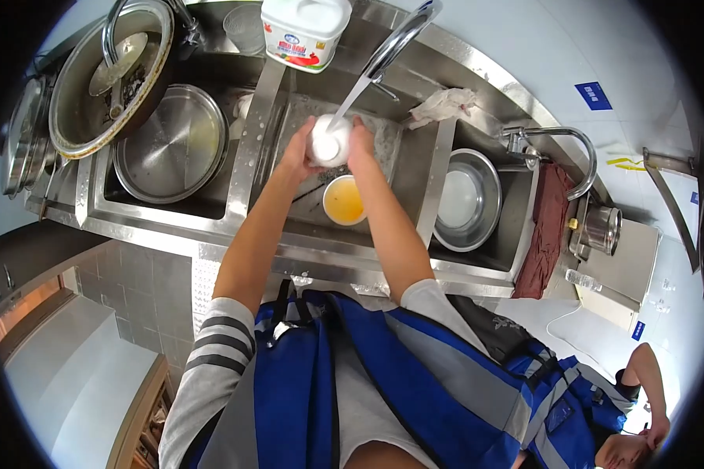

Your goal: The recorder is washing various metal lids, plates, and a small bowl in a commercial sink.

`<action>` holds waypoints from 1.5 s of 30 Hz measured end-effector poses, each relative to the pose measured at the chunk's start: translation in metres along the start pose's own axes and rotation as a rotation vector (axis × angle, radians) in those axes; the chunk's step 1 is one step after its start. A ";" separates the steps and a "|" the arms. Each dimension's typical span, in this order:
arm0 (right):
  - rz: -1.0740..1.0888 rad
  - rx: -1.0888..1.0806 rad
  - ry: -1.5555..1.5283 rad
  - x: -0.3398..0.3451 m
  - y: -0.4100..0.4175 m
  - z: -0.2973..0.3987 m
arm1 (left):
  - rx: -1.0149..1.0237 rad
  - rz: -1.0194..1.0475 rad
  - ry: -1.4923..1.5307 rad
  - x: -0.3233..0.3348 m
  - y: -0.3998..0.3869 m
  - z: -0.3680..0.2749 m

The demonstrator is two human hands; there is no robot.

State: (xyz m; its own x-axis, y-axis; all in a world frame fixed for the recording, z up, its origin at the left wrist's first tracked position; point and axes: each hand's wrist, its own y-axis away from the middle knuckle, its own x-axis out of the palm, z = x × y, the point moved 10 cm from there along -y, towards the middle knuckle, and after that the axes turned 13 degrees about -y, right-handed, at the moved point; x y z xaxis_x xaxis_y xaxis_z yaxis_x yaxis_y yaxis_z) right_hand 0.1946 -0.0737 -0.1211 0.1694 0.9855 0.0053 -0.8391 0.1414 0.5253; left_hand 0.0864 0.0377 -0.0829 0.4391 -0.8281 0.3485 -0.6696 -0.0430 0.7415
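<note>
My left hand (pixel 298 149) and my right hand (pixel 361 143) grip a white bowl (pixel 335 149) from its two sides. Its rounded outside and foot seem to face up at me. Water from a chrome faucet (pixel 381 55) runs onto it. Below my hands, a second white bowl (pixel 328 213) with orange-yellow liquid in it stands in the middle sink basin (pixel 418 155). My right forearm passes close by that bowl's right edge. Dark thin sticks, perhaps chopsticks, lie partly hidden beside it, and the basin's floor looks wet.
A white plastic tub (pixel 302 50) sits at the back rim, near a pale cloth (pixel 443 106). The left basin holds a round metal lid or pan (pixel 170 146); a large stained pot (pixel 64 126) overhangs it. A metal bowl (pixel 491 196) occupies the right basin. Another person (pixel 589 404) is at lower right.
</note>
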 end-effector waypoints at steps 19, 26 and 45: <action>0.616 -0.510 0.544 0.047 0.094 0.046 | 0.219 0.358 0.301 0.037 0.006 -0.011; 0.771 -0.551 0.601 0.063 0.089 0.040 | 0.261 0.439 0.475 0.036 -0.014 0.003; 0.457 -0.173 0.016 0.021 0.060 0.017 | 0.192 -0.192 -0.272 -0.036 -0.026 0.007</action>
State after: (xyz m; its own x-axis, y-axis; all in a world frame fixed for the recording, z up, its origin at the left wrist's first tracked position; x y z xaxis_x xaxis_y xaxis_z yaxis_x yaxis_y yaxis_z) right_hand 0.1565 -0.0459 -0.0754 -0.2429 0.9515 0.1885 -0.8994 -0.2938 0.3237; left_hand 0.0835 0.0642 -0.1188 0.4094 -0.9119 0.0298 -0.7019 -0.2939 0.6488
